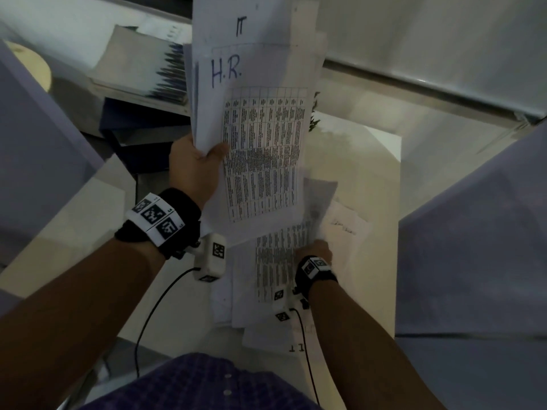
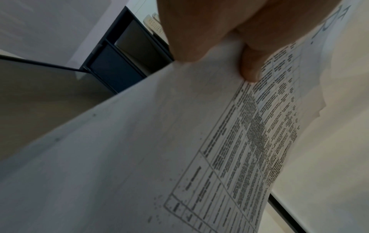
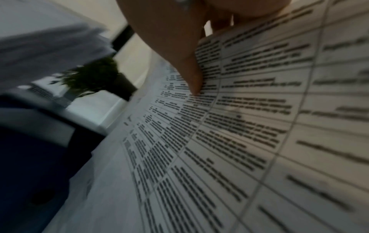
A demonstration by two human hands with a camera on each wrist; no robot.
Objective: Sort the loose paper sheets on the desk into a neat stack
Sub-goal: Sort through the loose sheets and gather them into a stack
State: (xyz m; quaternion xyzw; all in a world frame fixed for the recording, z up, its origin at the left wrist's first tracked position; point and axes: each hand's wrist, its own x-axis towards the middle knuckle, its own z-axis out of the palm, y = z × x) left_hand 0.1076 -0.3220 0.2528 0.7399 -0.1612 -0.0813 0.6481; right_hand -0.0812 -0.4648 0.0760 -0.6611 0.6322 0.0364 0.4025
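Note:
My left hand point(image 1: 204, 161) grips a bundle of paper sheets point(image 1: 257, 113) by its left edge and holds it up over the desk point(image 1: 370, 173). The top sheet carries a handwritten "H.R." and a printed table. In the left wrist view the thumb point(image 2: 249, 66) presses down on that bundle point(image 2: 139, 157). Lower down, my right hand point(image 1: 316, 250) pinches a printed sheet point(image 1: 321, 199) that curls up from the desk. In the right wrist view a finger point(image 3: 189, 71) lies on this sheet point(image 3: 239, 141). Several loose sheets point(image 1: 266, 291) lie overlapped under both wrists.
A dark blue drawer unit point(image 1: 133, 137) stands at the left, with a stack of files point(image 1: 142, 63) on it. A small plant point(image 1: 313, 119) sits behind the held bundle. Grey partitions point(image 1: 473, 247) flank the desk on both sides. Camera cables point(image 1: 154, 315) hang from the wrists.

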